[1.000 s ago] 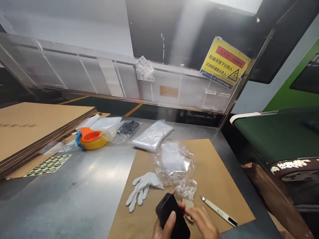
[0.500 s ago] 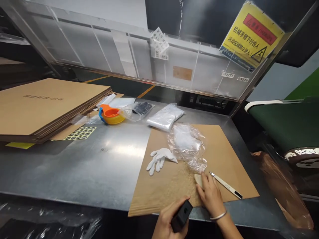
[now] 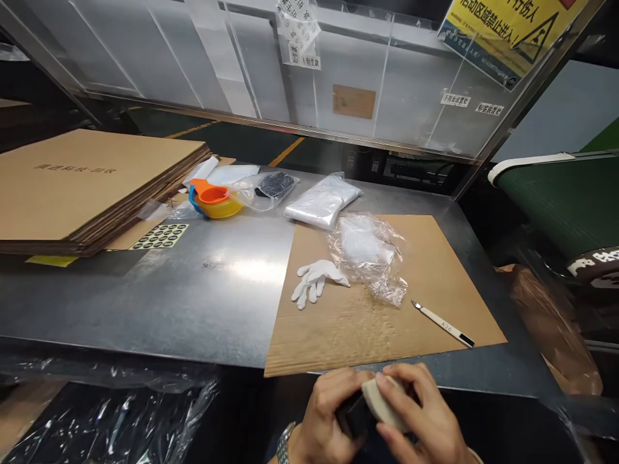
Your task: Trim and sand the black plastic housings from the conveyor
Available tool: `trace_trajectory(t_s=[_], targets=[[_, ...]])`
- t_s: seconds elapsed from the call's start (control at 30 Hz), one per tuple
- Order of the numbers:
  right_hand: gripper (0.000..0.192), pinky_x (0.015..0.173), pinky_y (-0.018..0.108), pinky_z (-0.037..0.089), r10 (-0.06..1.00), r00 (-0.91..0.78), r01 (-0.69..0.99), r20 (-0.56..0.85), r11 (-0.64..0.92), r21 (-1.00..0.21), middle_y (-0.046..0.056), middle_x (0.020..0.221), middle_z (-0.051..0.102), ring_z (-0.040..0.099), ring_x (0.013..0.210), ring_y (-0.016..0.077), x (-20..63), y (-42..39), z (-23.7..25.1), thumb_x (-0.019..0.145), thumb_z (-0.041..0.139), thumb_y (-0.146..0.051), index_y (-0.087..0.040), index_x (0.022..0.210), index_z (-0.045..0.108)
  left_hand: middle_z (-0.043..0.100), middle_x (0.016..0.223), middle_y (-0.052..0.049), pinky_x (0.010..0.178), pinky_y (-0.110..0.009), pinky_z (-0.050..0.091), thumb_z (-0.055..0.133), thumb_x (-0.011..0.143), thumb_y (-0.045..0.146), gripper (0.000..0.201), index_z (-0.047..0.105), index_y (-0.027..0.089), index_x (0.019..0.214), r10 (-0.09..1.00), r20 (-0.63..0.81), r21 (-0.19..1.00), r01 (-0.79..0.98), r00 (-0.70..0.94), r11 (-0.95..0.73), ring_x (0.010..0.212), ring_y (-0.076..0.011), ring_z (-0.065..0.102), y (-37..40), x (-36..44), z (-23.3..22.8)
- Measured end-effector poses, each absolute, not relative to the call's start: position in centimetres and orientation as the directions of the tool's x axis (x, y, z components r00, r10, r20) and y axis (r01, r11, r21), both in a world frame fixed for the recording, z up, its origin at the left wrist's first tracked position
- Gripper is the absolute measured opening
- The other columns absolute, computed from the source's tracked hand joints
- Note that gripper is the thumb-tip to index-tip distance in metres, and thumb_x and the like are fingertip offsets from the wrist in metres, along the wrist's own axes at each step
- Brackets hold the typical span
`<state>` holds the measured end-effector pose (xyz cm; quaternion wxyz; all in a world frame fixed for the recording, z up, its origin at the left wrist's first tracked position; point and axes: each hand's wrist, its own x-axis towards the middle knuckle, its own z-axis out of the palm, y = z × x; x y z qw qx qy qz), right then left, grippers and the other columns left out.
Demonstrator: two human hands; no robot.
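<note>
My left hand (image 3: 325, 412) is closed around a black box-shaped object (image 3: 353, 412), mostly covered by my fingers. My right hand (image 3: 430, 415) grips a cream-coloured pad (image 3: 382, 405) and presses it against the black piece. Both hands are close together in front of the table's near edge. Beyond them lies a cardboard sheet (image 3: 348, 351) with a worn, rough patch. On the cardboard are a white glove (image 3: 316, 280), a crumpled clear plastic bag (image 3: 365, 245) and a craft knife (image 3: 442, 323) marked A26.
Flattened cardboard boxes (image 3: 97, 187) are stacked on the left of the metal table (image 3: 217, 296). Near them are a sticker sheet (image 3: 161, 236) and orange-and-yellow tape holders (image 3: 217, 201). A wrapped plastic packet (image 3: 323, 201) lies at the back. A green conveyor (image 3: 570, 200) stands at right.
My right hand has lifted the cream pad off the cardboard and brought it left against the black object in my left hand. The view has tilted downward.
</note>
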<state>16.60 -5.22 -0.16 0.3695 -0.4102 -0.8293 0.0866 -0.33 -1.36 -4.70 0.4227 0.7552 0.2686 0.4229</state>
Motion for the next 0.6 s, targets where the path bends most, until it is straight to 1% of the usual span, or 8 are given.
trace_trajectory(t_s=[0.07,0.1,0.2,0.33,0.43,0.5,0.53,0.6], targets=[[0.054,0.066,0.036,0.052,0.773,-0.363,0.636,0.520,0.614,-0.467,0.014,0.103,0.051,0.054,0.086,0.0217,16.7,-5.5,-0.6,0.084,0.049,-0.016,-0.018,0.136,0.035,0.069,0.078,-0.010,0.061,-0.030,0.046,0.058,0.072,0.015,0.032,0.063,0.018,0.103,0.778,0.303,0.906,0.086,0.551,-0.414,0.065,-0.0206,0.062,-1.5,-0.5,-4.1],[0.057,0.066,0.034,0.052,0.779,-0.370,0.638,0.506,0.609,-0.471,0.013,0.103,0.052,0.054,0.085,0.0212,16.7,-5.7,-0.8,0.083,0.052,-0.017,-0.021,0.137,0.034,0.069,0.076,-0.011,0.061,-0.030,0.046,0.056,0.073,0.014,0.031,0.064,0.017,0.104,0.788,0.281,0.915,0.095,0.548,-0.392,0.065,-0.0211,0.062,-1.5,-0.6,-3.9],[0.064,0.066,0.031,0.053,0.768,-0.417,0.620,0.487,0.632,-0.466,0.010,0.102,0.054,0.056,0.083,0.0204,16.5,-6.0,-1.0,0.079,0.059,-0.019,-0.027,0.137,0.034,0.070,0.077,-0.013,0.062,-0.032,0.045,0.053,0.076,0.015,0.030,0.065,0.015,0.104,0.806,0.315,0.915,0.064,0.501,-0.398,0.066,-0.0231,0.063,-1.5,-0.7,-3.6],[0.060,0.069,0.037,0.053,0.791,-0.375,0.613,0.482,0.602,-0.511,0.013,0.106,0.053,0.056,0.087,0.0228,16.4,-5.8,-0.8,0.082,0.054,-0.016,-0.022,0.138,0.033,0.069,0.074,-0.012,0.061,-0.032,0.044,0.059,0.073,0.016,0.032,0.067,0.018,0.104,0.805,0.231,0.944,0.074,0.547,-0.322,0.064,-0.0234,0.060,-1.5,-0.7,-3.6],[0.058,0.064,0.030,0.055,0.792,-0.367,0.577,0.489,0.606,-0.548,0.008,0.097,0.057,0.058,0.078,0.0183,16.3,-5.7,-0.7,0.081,0.058,-0.019,-0.026,0.135,0.038,0.068,0.072,-0.011,0.062,-0.032,0.044,0.055,0.076,0.018,0.031,0.068,0.016,0.103,0.835,0.177,0.970,0.051,0.521,-0.237,0.062,-0.0222,0.059,-1.5,-0.7,-3.9],[0.055,0.065,0.029,0.055,0.799,-0.334,0.564,0.500,0.595,-0.573,0.009,0.098,0.057,0.059,0.080,0.0181,16.0,-5.5,-0.9,0.083,0.057,-0.020,-0.025,0.134,0.039,0.068,0.071,-0.009,0.063,-0.033,0.045,0.055,0.076,0.020,0.023,0.071,0.015,0.092,0.840,0.092,0.994,-0.004,0.535,-0.106,0.062,-0.0213,0.059,-1.7,-0.5,-4.2],[0.051,0.068,0.030,0.055,0.823,-0.290,0.558,0.488,0.560,-0.613,0.010,0.100,0.057,0.059,0.084,0.0189,15.9,-5.4,-1.0,0.084,0.054,-0.021,-0.023,0.133,0.041,0.068,0.072,-0.008,0.064,-0.033,0.045,0.056,0.074,0.020,0.021,0.071,0.015,0.087,0.832,0.030,0.999,-0.047,0.554,-0.004,0.064,-0.0215,0.059,-1.8,-0.4,-4.4],[0.041,0.071,0.032,0.054,0.895,-0.170,0.499,0.413,0.440,-0.747,0.011,0.101,0.056,0.059,0.089,0.0208,15.4,-5.1,-1.4,0.087,0.050,-0.027,-0.021,0.128,0.048,0.069,0.082,-0.007,0.073,-0.035,0.046,0.058,0.070,0.019,0.022,0.070,0.016,0.088,0.840,-0.068,0.967,-0.171,0.539,0.189,0.076,-0.0244,0.060,-2.0,0.0,-4.9]])
